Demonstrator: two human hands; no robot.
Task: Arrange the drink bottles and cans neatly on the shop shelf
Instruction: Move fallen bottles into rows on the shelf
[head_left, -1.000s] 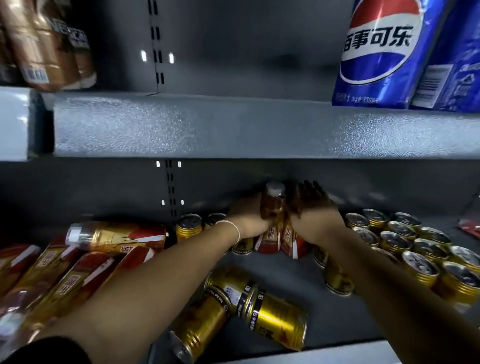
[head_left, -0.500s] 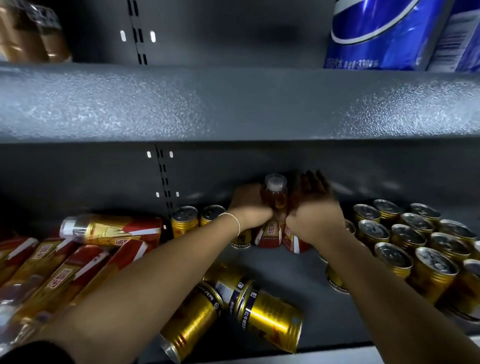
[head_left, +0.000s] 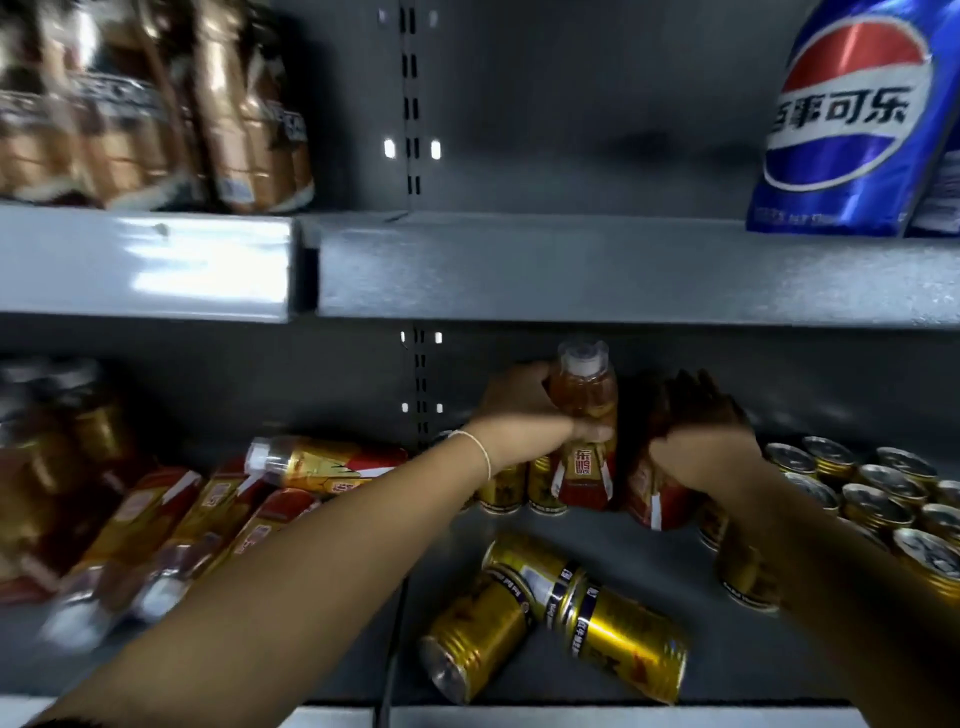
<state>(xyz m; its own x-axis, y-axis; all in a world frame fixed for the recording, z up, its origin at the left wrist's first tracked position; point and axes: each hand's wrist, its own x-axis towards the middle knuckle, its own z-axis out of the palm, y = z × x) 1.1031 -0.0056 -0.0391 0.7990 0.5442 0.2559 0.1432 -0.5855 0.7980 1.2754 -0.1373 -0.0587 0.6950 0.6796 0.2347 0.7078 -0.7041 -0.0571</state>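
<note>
Gold cans (head_left: 623, 644) lie on their sides near the front edge of the lower shelf (head_left: 634, 553). Farther in, the left hand (head_left: 519, 410) grasps an upright tea bottle (head_left: 582, 395) around its shoulder, near the shelf's back wall. Just beside it, the right hand (head_left: 706, 441) covers a second, red-labelled bottle (head_left: 647, 499); its grip cannot be determined.

You're in a shop: grey metal shelving (head_left: 571, 275) on slotted uprights (head_left: 410, 104), stocked with rows of identical gold cans (head_left: 878, 512), tea bottles (head_left: 322, 462), a blue Pepsi multipack (head_left: 841, 130).
</note>
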